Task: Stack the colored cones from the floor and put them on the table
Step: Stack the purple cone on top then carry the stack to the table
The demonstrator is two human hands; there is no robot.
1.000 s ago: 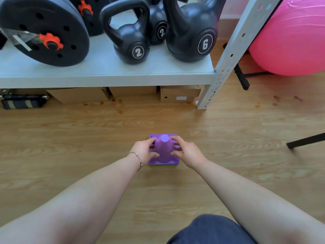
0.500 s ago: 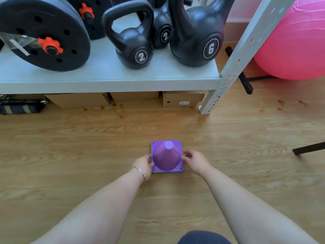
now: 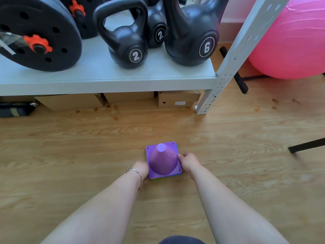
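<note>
On the wooden floor (image 3: pixel 70 155), left hand (image 3: pixel 140 169) and right hand (image 3: pixel 189 162) clasped opposite base edges of the purple-topped cone stack (image 3: pixel 162 161), fingers curled underneath, seemingly to lift it level.

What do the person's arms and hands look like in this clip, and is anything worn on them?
Both forearms are bare, with no sleeves and no gloves in view. The left hand has a thin silver bangle around its wrist, a plain metal loop. The right hand and its wrist carry nothing visible: no ring, watch or band. A dark blue garment shows at the bottom edge of the view.
</note>
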